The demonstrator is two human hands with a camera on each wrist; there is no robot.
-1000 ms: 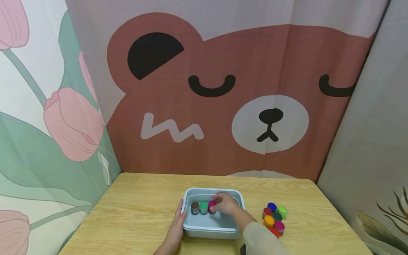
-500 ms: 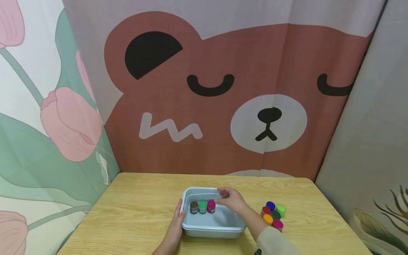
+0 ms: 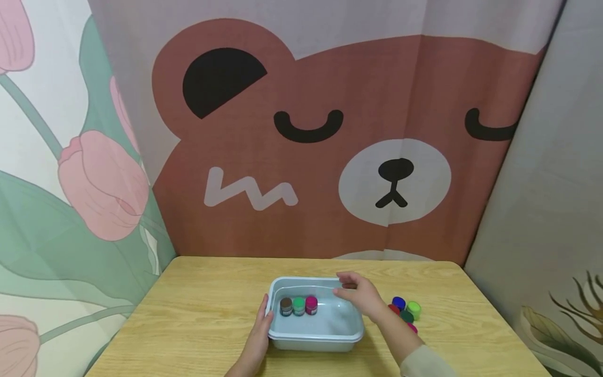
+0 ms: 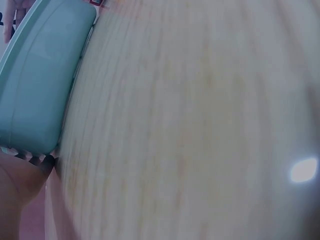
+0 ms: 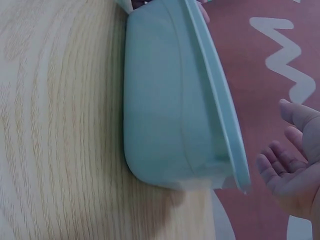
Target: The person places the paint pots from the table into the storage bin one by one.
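In the head view a light blue plastic tub (image 3: 316, 345) stands on the table. Inside it is a row of three small jars: a brown-lidded jar (image 3: 286, 307), a green-lidded jar (image 3: 299, 306) and a magenta-lidded jar (image 3: 311, 305). My left hand (image 3: 256, 335) rests against the tub's left side, fingers extended along the wall. Over the tub's back right corner is my right hand (image 3: 361, 296), its fingers loosely bent with nothing between them. The right wrist view shows that right hand (image 5: 295, 160) beyond the tub's rim (image 5: 220, 105), apart from it.
Right of the tub, a cluster of jars includes a blue-lidded jar (image 3: 398, 303), a light green-lidded jar (image 3: 413, 310) and a dark green-lidded jar (image 3: 406, 316). My right forearm covers part of it. A bear-patterned curtain (image 3: 235, 230) hangs behind the wooden table (image 3: 212, 309).
My right hand has let go of the magenta-lidded jar, leaving it in the tub beside the green one, and has moved up and right. The left hand stays at the tub's side.
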